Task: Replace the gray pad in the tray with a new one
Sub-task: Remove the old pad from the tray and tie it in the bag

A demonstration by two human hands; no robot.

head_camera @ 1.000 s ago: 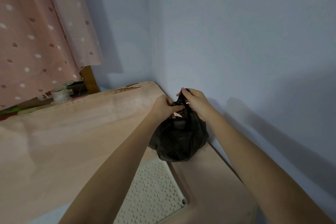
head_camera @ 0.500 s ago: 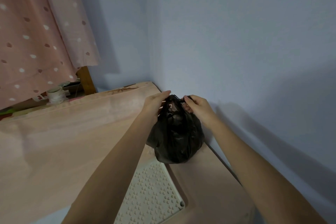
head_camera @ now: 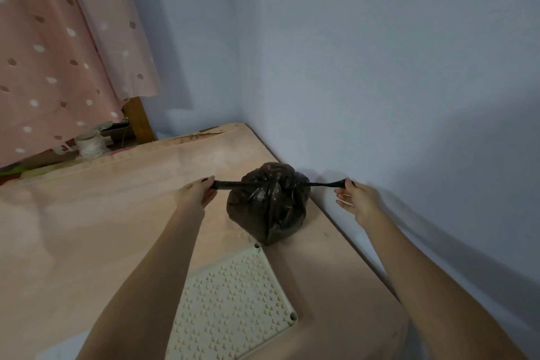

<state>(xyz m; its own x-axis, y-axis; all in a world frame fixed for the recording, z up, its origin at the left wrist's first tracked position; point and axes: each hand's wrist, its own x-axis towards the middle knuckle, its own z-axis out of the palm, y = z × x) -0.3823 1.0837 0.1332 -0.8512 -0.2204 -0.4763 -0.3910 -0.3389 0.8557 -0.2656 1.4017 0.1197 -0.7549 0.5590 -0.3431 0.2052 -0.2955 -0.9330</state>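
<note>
A full black plastic bag (head_camera: pixel 268 207) sits on the pink table (head_camera: pixel 87 228) close to the wall. Its two handle ends are stretched out sideways from a knot at the top. My left hand (head_camera: pixel 195 193) pinches the left end, and my right hand (head_camera: pixel 355 199) pinches the right end. In front of the bag lies a cream perforated tray grid (head_camera: pixel 233 304), partly hidden under my left forearm. No gray pad is in view.
The blue wall (head_camera: pixel 380 67) runs along the table's right edge and meets a corner behind the bag. A pink dotted curtain (head_camera: pixel 58 52) hangs at the left. A white roll (head_camera: pixel 90 145) and small items sit beyond the table's far left edge.
Both hands were close together at the bag's top. They have pulled apart sideways, stretching the two handle ends tight across the knot. The view has tilted down slightly.
</note>
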